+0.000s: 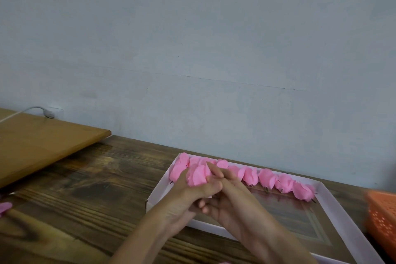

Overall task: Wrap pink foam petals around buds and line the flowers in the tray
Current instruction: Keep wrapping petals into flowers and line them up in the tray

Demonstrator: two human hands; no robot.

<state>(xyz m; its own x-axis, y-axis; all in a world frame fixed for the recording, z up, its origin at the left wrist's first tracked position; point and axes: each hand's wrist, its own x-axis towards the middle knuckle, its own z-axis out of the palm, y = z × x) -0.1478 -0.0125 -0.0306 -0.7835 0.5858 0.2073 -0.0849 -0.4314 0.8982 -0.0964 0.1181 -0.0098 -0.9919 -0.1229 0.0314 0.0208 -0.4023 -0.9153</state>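
A shallow pale pink tray (334, 206) lies on the wooden table, with a row of several pink foam flowers (282, 182) along its far wall. Over the tray's left end, both hands meet around one pink foam flower (198, 174). My left hand (188, 195) cups the flower from below and the left. My right hand (227, 197) presses against it from the right, fingers reaching over the petals. The bud inside the held flower is hidden by petals and fingers.
A light wooden board (38, 143) lies at the back left, with a white cable and plug (48, 112) at the wall. An orange perforated basket (383, 214) sits at the right edge. Loose pink foam (5, 207) shows at the left edge. The blue wall stands close behind.
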